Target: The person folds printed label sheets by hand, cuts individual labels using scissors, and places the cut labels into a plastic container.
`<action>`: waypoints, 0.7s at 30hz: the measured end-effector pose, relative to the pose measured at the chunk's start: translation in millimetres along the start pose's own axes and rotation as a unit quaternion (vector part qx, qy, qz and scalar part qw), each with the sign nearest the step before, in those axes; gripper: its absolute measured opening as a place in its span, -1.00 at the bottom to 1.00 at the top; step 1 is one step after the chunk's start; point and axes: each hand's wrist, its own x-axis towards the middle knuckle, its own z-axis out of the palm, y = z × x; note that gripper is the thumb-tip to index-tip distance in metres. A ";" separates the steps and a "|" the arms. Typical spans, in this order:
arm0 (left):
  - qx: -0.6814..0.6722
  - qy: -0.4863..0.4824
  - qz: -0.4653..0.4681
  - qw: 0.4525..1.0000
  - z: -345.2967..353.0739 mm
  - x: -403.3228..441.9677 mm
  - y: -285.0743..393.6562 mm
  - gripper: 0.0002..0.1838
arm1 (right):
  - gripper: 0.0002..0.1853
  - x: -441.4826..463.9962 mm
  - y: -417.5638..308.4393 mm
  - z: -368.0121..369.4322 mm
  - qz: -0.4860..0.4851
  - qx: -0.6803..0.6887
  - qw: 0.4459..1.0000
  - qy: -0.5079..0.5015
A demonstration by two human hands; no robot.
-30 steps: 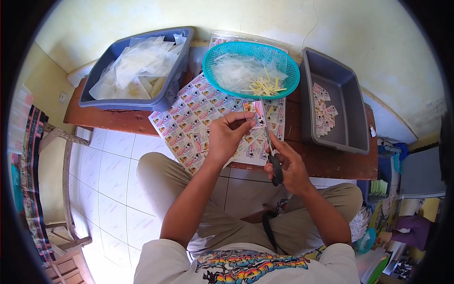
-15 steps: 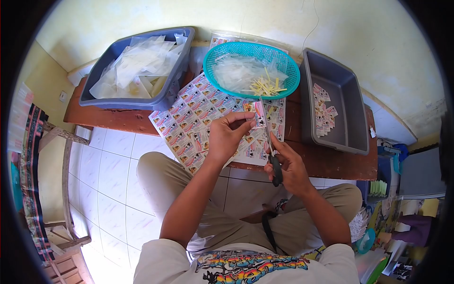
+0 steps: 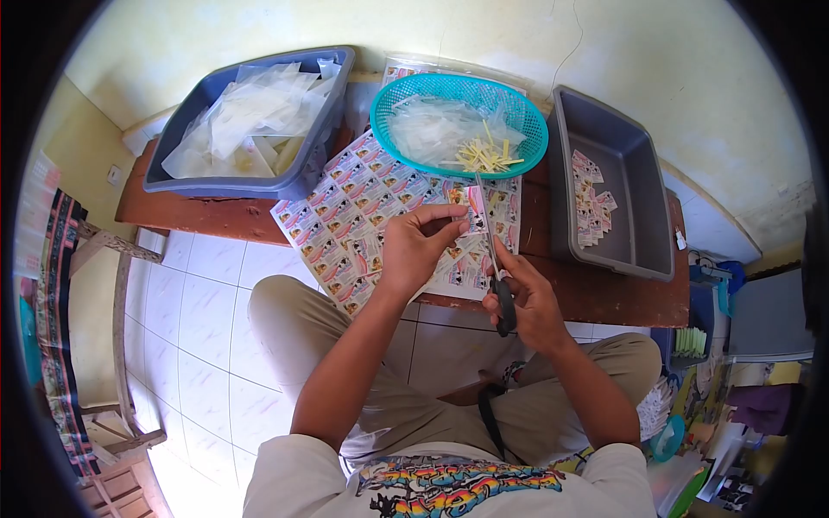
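Note:
Between the thumb and fingers of my left hand (image 3: 418,246) is a small printed label (image 3: 471,210), held upright in front of the turquoise basket. My right hand (image 3: 530,298) grips a pair of scissors (image 3: 504,312) with black handles. Their blades point away from me along the label's right edge; whether they are parted there is too fine to tell. Below both hands lie printed label sheets (image 3: 332,224) and some loose cut labels. The turquoise basket (image 3: 406,160) holds clear plastic bags and thin yellowish strips (image 3: 488,157).
A blue-grey tub (image 3: 298,186) full of translucent plastic bags stands at the left of the brown bench (image 3: 207,214). On the right, a grey tub (image 3: 635,186) holds a small heap of cut labels (image 3: 591,207). A pale wall (image 3: 449,34) rises behind.
The scissors and my right hand have shifted very slightly. My left hand and the label are nearly where they were.

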 end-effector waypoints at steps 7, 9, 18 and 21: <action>0.005 -0.003 0.000 1.000 -1.4 0.9 -0.2 -0.76 | -0.02 0.3 0.7 0.9 0.006 0.003 1.000 0.002; 0.001 -0.003 0.001 1.000 -2.0 0.7 -0.3 -0.76 | -0.02 0.6 0.8 0.9 0.002 -0.005 1.000 0.002; 0.005 0.007 -0.002 1.000 -1.2 -0.8 1.3 -0.76 | -0.04 0.8 1.9 1.9 -0.002 -0.008 1.000 0.001; 0.008 0.001 -0.007 1.000 -0.6 -1.4 1.4 -0.76 | -0.04 1.9 5.3 2.1 -0.004 0.003 1.000 0.006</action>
